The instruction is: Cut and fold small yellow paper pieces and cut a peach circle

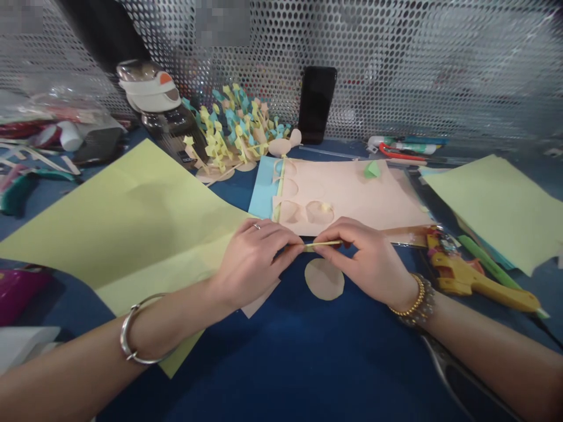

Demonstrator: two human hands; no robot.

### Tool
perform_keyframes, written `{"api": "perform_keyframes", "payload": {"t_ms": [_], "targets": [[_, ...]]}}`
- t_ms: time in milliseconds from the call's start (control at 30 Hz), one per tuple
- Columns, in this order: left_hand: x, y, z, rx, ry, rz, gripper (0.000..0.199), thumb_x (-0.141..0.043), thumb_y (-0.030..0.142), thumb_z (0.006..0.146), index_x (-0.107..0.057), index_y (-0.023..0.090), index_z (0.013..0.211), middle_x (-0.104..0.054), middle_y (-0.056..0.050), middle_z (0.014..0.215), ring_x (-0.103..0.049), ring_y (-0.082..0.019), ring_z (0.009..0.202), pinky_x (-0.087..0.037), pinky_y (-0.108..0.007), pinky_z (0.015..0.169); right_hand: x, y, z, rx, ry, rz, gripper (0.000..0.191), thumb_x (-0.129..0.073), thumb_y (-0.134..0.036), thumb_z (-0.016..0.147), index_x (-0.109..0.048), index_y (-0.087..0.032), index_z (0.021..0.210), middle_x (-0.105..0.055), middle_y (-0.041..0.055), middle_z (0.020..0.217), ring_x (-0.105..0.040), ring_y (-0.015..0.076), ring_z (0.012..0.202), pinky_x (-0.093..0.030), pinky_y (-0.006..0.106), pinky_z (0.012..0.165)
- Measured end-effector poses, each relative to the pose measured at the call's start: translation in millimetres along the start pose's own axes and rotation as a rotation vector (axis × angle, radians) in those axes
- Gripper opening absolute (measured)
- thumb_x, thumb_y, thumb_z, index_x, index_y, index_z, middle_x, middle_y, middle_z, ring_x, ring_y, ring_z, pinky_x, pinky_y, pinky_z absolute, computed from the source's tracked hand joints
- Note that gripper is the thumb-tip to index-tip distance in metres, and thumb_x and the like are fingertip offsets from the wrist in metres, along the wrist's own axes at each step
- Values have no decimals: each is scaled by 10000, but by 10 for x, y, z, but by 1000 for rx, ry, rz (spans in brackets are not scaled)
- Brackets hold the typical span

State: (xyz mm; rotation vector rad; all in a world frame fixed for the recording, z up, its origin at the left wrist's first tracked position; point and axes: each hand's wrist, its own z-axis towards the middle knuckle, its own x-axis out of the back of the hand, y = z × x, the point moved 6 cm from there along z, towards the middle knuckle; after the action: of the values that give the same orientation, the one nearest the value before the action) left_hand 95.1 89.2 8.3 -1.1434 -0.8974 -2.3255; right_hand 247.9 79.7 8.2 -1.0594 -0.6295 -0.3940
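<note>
Between my two hands a thin yellow paper strip (pixel 328 243) is held level above the blue table. My left hand (pixel 257 252) pinches its left end with thumb and forefinger. With the same kind of pinch, my right hand (pixel 363 249) grips it farther right. Just below the strip lies a cut pale paper circle (pixel 324 279). Partly under my left hand is a small pale paper piece (pixel 260 300). Behind my hands, a pale pink sheet (pixel 373 193) with round holes cut along its left side rests on blue and yellow paper.
A large yellow sheet (pixel 145 223) covers the left side. At the back stand a water bottle (pixel 158 111), several folded paper shapes on round bases (pixel 215 173) and a black phone (pixel 317 105). On the right lie a yellow glue gun (pixel 479 281), a green cutter (pixel 488 261) and stacked paper (pixel 501 205).
</note>
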Motion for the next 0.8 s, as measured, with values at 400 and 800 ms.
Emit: {"api": "perform_keyframes", "payload": {"t_ms": [400,800], "targets": [[-20,-37,2,97,-22,-101,80,-589,267,866,-619,217,812,-695,30,815,-621,-143,808,-394,-325,781,-12,12,3,-53,-34,57,66,-623,-213,827,-648,-181,774,-645,9,756,-570,125,696,-459,259,603],[-66,-40,5,109,-103,-115,118,-547,268,893,-631,220,826,-702,13,812,-629,-159,790,-421,-338,767,-3,-24,-11,49,-20,7,52,-618,-221,852,-650,-192,823,-651,17,801,-593,148,776,-483,287,673]]}}
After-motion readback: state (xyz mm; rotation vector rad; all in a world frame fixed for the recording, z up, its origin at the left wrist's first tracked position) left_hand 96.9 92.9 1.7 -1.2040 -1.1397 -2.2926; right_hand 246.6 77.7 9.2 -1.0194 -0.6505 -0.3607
